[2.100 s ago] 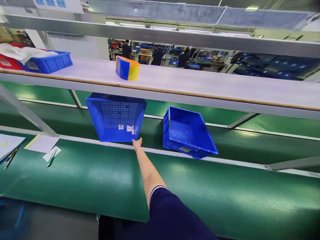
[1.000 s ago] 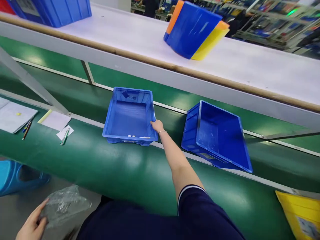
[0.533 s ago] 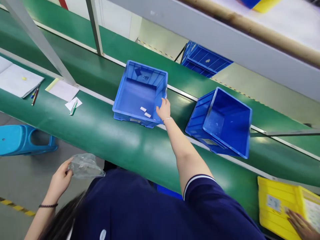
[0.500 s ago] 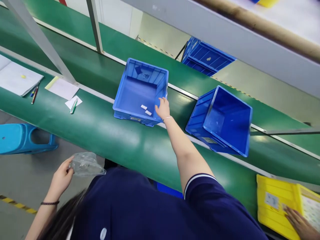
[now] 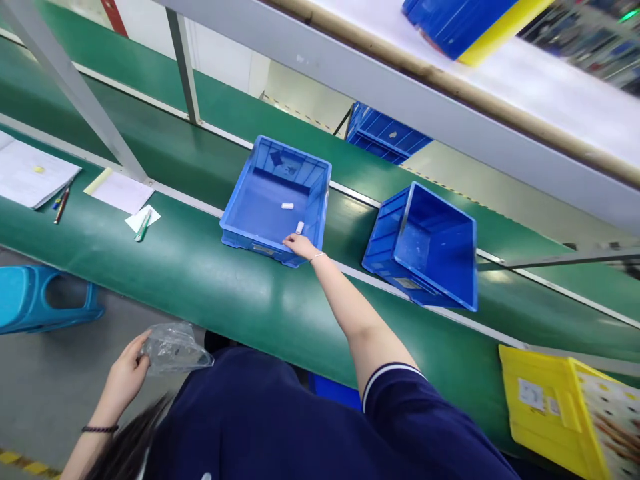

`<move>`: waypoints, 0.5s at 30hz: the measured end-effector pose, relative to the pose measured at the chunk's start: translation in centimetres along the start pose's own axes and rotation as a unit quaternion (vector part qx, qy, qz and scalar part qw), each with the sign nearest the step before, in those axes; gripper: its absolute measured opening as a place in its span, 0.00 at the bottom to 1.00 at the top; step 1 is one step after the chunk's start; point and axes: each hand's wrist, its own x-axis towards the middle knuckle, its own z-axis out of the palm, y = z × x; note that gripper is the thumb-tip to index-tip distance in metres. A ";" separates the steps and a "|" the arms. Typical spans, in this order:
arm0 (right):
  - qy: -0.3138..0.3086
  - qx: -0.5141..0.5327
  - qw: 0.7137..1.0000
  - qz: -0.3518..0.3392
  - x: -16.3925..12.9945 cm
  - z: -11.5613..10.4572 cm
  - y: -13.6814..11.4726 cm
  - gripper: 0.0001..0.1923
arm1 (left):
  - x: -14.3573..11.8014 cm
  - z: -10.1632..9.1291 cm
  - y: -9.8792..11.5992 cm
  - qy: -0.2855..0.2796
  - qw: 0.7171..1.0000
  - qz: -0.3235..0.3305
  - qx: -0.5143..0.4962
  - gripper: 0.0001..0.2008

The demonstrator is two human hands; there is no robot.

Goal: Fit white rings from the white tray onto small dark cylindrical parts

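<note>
A shallow blue bin (image 5: 265,200) sits on the green belt (image 5: 210,280), straddling the metal rail that runs along the belt's far edge. My right hand (image 5: 300,245) rests on the bin's near right corner, arm stretched out almost straight from the shoulder, palm down, fingers loosely curled over the rim. Whether they grip the rim or only lie on it, I cannot tell. A thin bracelet circles that wrist.

Inside the bin lie two small white pieces (image 5: 287,206), one near the middle of the floor, the other just beyond my fingertips. They are too small to make out what they are.

My left hand (image 5: 127,367) hangs low at my side, below the belt's near edge, fingers closed on a crumpled clear plastic bag (image 5: 175,349). What the bag holds is blurred.

To the right of the shallow bin, well apart, a deeper blue bin (image 5: 430,247) stands tipped on the same rail, its opening turned toward me, with nothing visible inside. At the belt's near right edge a yellow bin (image 5: 540,400) is cut off by the frame. Toward the belt's left end lie sheets of paper (image 5: 120,190) and a green pen (image 5: 143,225). A blue stool (image 5: 35,300) stands on the floor below.
</note>
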 end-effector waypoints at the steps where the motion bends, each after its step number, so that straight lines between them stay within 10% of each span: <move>1: -0.022 -0.003 1.000 -0.015 0.1 0.0 -0.1 0.17 | 0.2 0.0 0.0 0.001 1.000 0.001 0.000 0.29; 15: -0.062 -0.179 0.977 0.102 10.7 -0.9 3.6 0.21 | 1.5 -0.1 -1.8 0.044 0.997 -0.039 0.051 0.26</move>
